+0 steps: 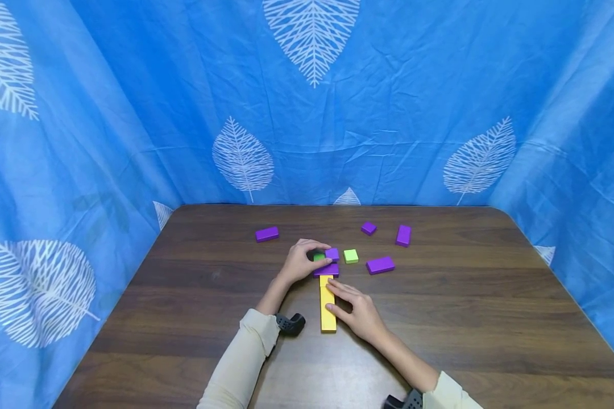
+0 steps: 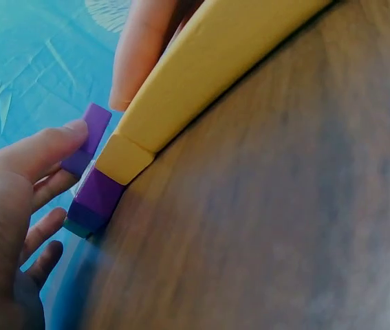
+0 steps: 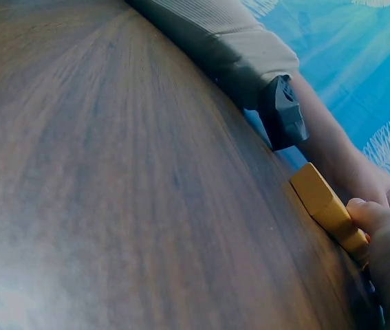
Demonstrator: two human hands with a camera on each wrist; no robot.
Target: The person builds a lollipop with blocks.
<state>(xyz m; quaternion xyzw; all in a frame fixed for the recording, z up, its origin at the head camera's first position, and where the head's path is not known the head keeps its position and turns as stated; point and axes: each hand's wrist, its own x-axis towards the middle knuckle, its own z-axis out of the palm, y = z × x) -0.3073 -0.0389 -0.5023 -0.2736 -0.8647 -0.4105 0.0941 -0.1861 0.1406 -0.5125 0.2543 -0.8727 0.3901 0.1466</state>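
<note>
we note our left hand (image 1: pixel 299 262) pinching a small purple block (image 1: pixel 332 254) above a flat purple block (image 1: pixel 326 270) that caps the long yellow bar (image 1: pixel 328 309), our right hand (image 1: pixel 357 311) resting flat-fingered on that bar, gripping nothing, while 4 purple blocks and 1 light green square block (image 1: pixel 351 255) lie loose on the dark wooden table (image 1: pixel 491 318), so building looks only begun.

We count six purple blocks on the table: one toward the far-left part (image 1: pixel 267 233), two near the far edge right of centre (image 1: pixel 368 228) (image 1: pixel 403 235), one lying flat just nearer than those (image 1: pixel 380 264), and two at the middle (image 1: pixel 332 254) (image 1: pixel 326 270). We see two green blocks (image 1: pixel 351 255) (image 1: pixel 318 257) and two yellow blocks, one short (image 1: pixel 326 280) and one long (image 1: pixel 328 313). Two hands (image 1: pixel 303 260) (image 1: pixel 357 311) are in view.
</note>
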